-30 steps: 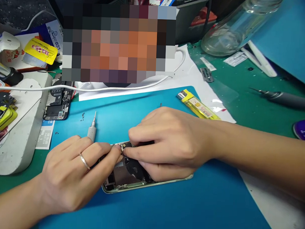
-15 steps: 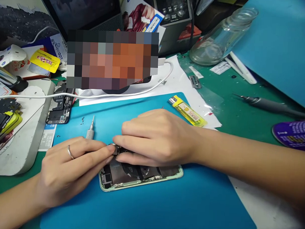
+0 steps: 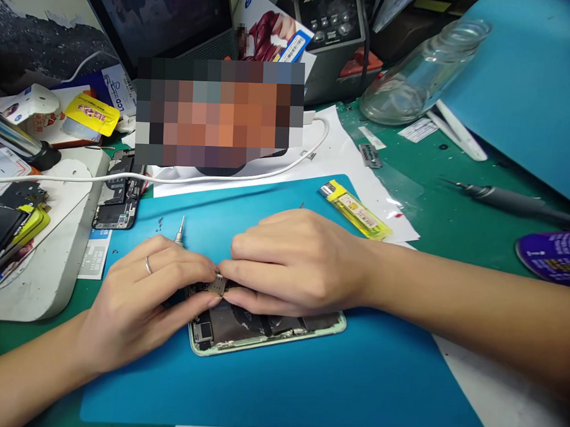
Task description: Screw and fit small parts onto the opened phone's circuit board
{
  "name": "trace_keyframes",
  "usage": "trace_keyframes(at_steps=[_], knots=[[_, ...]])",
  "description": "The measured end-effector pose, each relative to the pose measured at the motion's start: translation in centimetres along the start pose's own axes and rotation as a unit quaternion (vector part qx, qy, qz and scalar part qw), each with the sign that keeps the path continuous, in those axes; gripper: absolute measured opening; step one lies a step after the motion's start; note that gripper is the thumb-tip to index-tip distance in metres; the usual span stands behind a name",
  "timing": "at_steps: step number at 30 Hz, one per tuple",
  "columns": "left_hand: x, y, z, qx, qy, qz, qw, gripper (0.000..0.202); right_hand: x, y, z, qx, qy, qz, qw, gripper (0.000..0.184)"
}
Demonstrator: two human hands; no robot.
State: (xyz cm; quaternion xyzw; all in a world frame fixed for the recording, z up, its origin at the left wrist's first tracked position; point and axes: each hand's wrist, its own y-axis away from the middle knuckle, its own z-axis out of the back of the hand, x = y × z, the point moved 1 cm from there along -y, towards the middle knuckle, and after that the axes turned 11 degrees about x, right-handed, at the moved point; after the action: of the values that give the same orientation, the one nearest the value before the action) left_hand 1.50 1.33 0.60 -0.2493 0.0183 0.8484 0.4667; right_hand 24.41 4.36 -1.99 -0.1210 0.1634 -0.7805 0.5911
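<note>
An opened phone with a pale green frame lies on the blue mat, its insides showing. My left hand, with a ring on one finger, and my right hand meet over the phone's upper left part. Both pinch a small metal component between fingertips. A small screwdriver lies on the mat just behind my left hand. The phone's upper edge is hidden under my right hand.
A yellow lighter lies at the mat's far right corner. Another opened phone and a white cable lie behind. A glass jar, a grey pen-like tool and a purple object sit to the right. Clutter fills the left.
My view has shifted slightly. My left hand's fingers have moved closer over the phone's upper left corner; both hands stay pinched on the small component.
</note>
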Motion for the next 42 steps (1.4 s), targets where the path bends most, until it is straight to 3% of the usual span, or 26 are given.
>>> trace_keyframes(at_steps=[9,17,26,42], knots=[[0.2,0.1,0.1,0.018,0.013,-0.017,1.0,0.021,-0.1,0.0,0.0,0.005,-0.013,0.007,1.0,0.032],[0.0,0.3,0.0,0.016,-0.042,0.008,0.999,0.015,0.1,0.0,0.2,-0.026,-0.025,-0.009,0.999,0.025],[0.0,-0.4,-0.1,0.036,-0.035,0.004,0.999,0.013,-0.2,0.5,0.1,0.024,-0.106,0.0,0.994,0.029],[0.1,-0.8,-0.3,0.038,-0.04,0.01,0.998,0.015,-0.5,0.8,-0.2,0.035,-0.144,-0.003,0.989,0.03]])
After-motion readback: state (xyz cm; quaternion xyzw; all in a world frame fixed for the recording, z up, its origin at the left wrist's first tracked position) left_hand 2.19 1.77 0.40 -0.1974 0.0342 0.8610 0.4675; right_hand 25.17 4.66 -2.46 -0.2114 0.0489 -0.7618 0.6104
